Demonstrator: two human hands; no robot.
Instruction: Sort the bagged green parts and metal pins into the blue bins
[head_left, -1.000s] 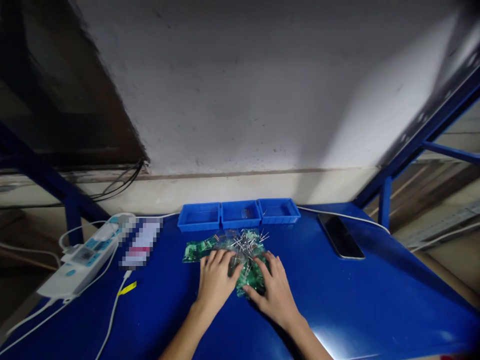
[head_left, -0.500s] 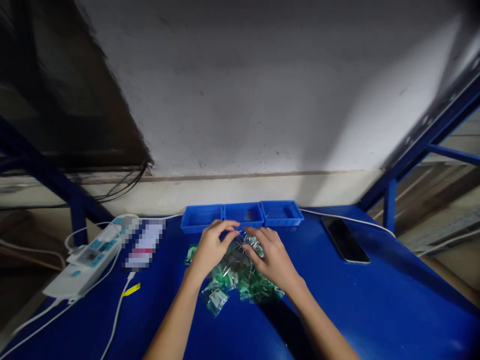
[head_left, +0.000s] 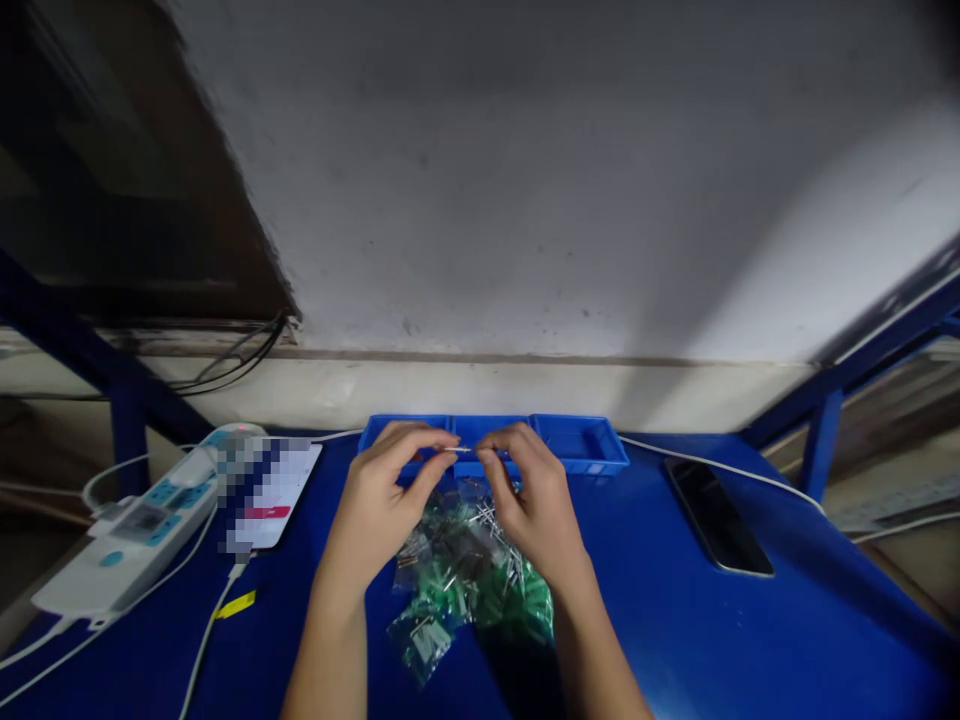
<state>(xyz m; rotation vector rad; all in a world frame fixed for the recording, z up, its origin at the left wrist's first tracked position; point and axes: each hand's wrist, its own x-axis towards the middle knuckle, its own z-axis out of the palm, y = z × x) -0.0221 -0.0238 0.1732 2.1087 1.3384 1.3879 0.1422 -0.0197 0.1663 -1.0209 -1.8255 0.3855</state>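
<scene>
A thin, light-coloured metal pin [head_left: 459, 449] spans the small gap between my fingertips, in front of the blue trays. My left hand [head_left: 384, 505] pinches its left end between thumb and forefinger. At the other end, the thumb and forefinger of my right hand [head_left: 534, 500] are pressed together; what lies between them is too small to make out. Below the hands is a heap of small clear plastic bags [head_left: 429, 640] with white and green pieces inside. Loose long silvery pins [head_left: 514, 570] lie on the heap's right side, partly hidden by my right hand.
Three joined blue trays [head_left: 577, 440] stand along the wall. To the right lies a black phone [head_left: 716, 515]. At the left are a white power strip [head_left: 127, 560], a pixelated phone [head_left: 274, 500] on a cable, and a yellow tag [head_left: 236, 605]. Blue frame posts flank the table [head_left: 660, 640].
Both hands have come closer together and risen slightly to the front of the trays, with the thin pin now showing between their fingertips. The view has shifted a little.
</scene>
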